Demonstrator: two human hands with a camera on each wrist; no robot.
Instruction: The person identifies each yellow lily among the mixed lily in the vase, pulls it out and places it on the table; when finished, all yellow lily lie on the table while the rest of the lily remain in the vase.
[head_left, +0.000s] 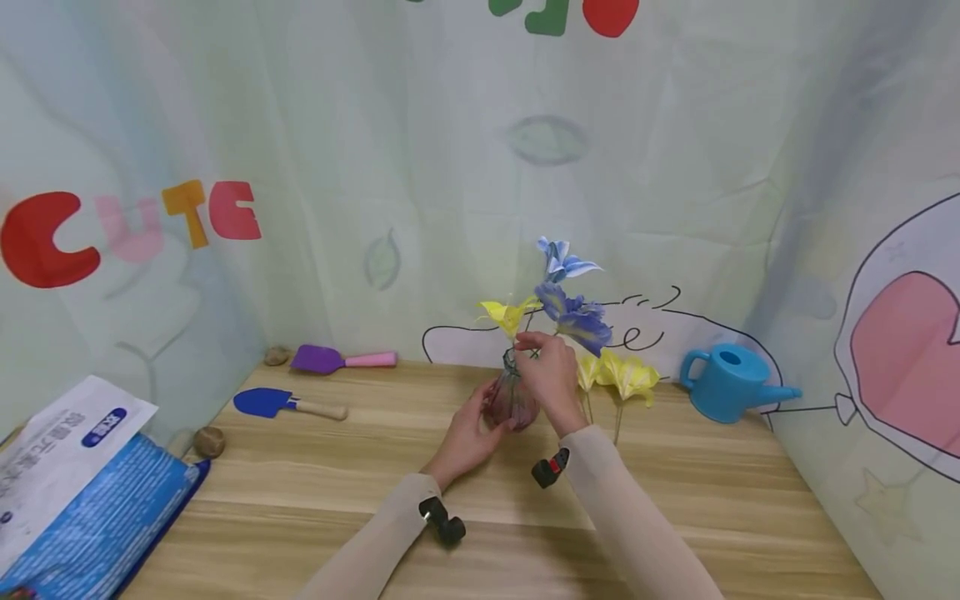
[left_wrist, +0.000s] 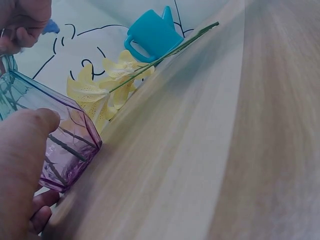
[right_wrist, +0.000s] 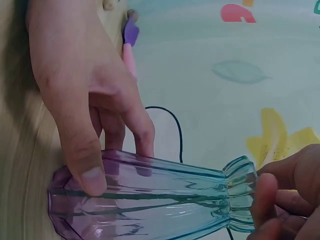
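Note:
A clear glass vase (head_left: 516, 410), purple at the base and blue-green at the neck, stands on the table with several dark stems inside. My left hand (head_left: 467, 440) holds its lower body, thumb on the near side in the left wrist view. At the mouth, my right hand (head_left: 553, 379) has its fingers curled at the stem of a yellow lily (head_left: 507, 316); the grip itself is partly hidden. Above the right hand rise a light blue lily (head_left: 564, 263) and a ruffled purple-blue flower (head_left: 576, 320). Two yellow lilies (head_left: 628, 377) lie right of the vase, stems toward me.
A blue watering can (head_left: 727, 385) stands at the back right. On the left lie a purple shovel (head_left: 318, 359) with pink handle, a blue trowel (head_left: 264, 402), brown stones (head_left: 209, 442) and a blue-and-white bag (head_left: 97, 492). A printed curtain (head_left: 450, 167) borders the table.

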